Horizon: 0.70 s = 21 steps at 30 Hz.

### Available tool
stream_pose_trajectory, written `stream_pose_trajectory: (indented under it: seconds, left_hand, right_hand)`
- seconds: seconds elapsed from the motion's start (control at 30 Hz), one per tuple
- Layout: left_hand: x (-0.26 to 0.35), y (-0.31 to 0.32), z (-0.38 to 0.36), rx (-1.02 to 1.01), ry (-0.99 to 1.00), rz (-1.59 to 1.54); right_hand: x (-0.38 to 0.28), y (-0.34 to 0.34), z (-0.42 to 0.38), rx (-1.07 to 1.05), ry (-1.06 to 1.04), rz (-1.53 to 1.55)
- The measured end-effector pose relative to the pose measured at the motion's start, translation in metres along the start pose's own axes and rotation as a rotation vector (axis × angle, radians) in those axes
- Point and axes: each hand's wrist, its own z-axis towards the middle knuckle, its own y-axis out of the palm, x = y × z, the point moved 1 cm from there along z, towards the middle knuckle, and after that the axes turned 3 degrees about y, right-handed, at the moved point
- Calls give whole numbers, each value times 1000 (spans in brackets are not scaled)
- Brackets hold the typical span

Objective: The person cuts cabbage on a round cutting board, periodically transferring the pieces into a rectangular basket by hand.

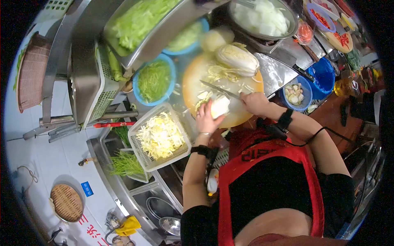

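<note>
Holding the cabbage pc [221,105] on the round board [191,84], L hand [208,118] has fingers part-curled about its left/near side; R hand [256,103] is wrapped tight round the knife [219,88] handle. Blade lies just beyond the pc, slanting far-left from R hand — L hand nearer. Pc: whitish, cut; long axis unclear.

The knife [218,87] has a smooth metal blade; the chopping board [191,78] looks matt; square basket [150,165], latticed plastic; bucket [323,76], glossy plastic; apron [317,197], matt cloth; round tray [67,203], rough and woven
</note>
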Motion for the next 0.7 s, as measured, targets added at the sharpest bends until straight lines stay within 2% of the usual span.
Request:
stream_pose_trajectory:
  seconds: [0.03,0.07,0.13,0.17,0.2,0.27,0.33,0.4,0.47,0.53,0.6,0.63,0.7]
  left_hand:
    - [-4,0,1,28,-2,-36]
    - [-14,5,3,30,-12,-39]
    - [-31,13,14,-15,-153,-544]
    - [-33,12,16,-37,-263,-540]
    - [-34,8,21,-32,-265,-538]
    - [-43,-2,28,74,-578,-566]
    - [-47,-27,41,216,-497,-836]
    - [-40,-37,45,186,-487,-919]
    - [-38,-27,44,-167,-291,-707]
    - [-3,-35,48,-393,-331,-196]
    - [-5,-11,27,89,-127,-175]
    - [-2,-11,18,93,-121,-173]
    - [3,-12,-1,251,-14,-140]
  right_hand:
    - [-1,-8,-1,-109,65,30]
    - [0,-6,0,-116,60,25]
    - [3,3,1,-140,98,39]
    - [3,7,1,-140,93,38]
    - [3,10,2,-132,113,41]
    - [4,14,2,-126,133,45]
    - [8,16,3,-73,128,59]
    - [9,18,3,-54,117,57]
    - [9,21,1,-38,103,56]
    - [9,21,1,-24,82,51]
    - [9,11,-3,-18,72,51]
    - [8,6,-6,-22,64,56]
    - [2,-6,-13,22,41,73]
